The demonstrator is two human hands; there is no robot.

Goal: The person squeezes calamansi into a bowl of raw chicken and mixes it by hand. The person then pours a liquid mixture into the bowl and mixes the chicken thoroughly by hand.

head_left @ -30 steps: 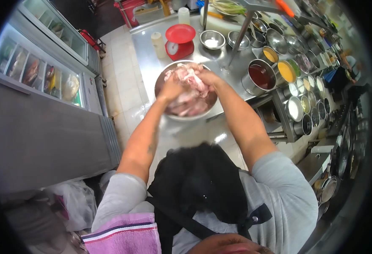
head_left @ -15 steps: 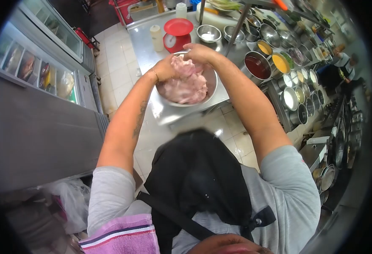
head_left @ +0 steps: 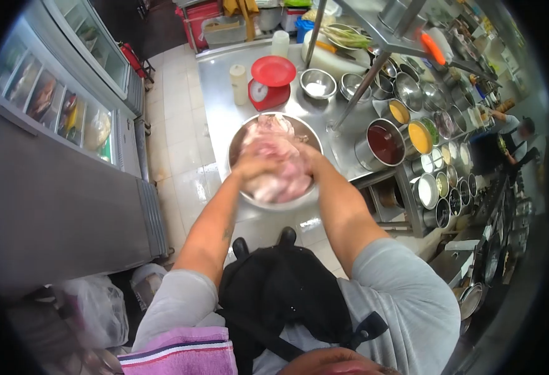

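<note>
A large round metal bowl (head_left: pixel 233 150) holds a heap of pale pink raw meat (head_left: pixel 277 134), probably chicken, near the front edge of the steel table. Both hands are down in the bowl. My left hand (head_left: pixel 257 165) lies against the left side of the meat, its fingers smeared by motion. On the right, my right hand (head_left: pixel 308 157) touches the meat inside the rim, also blurred and with its fingers mostly hidden. How tightly either hand grips cannot be made out.
Behind the bowl on the steel table (head_left: pixel 218 112) stand a red kitchen scale (head_left: pixel 273 72), a squeeze bottle (head_left: pixel 238 84) and a small metal bowl (head_left: pixel 317 83). A shelf post (head_left: pixel 362 92) rises at right, near a pot of dark red sauce (head_left: pixel 384 142). A person (head_left: pixel 506 134) stands far right.
Both hands have moved from the bowl's far rim back toward me, over the meat. The meat is now heaped higher along the middle. The view has shifted, so the table appears lower.
</note>
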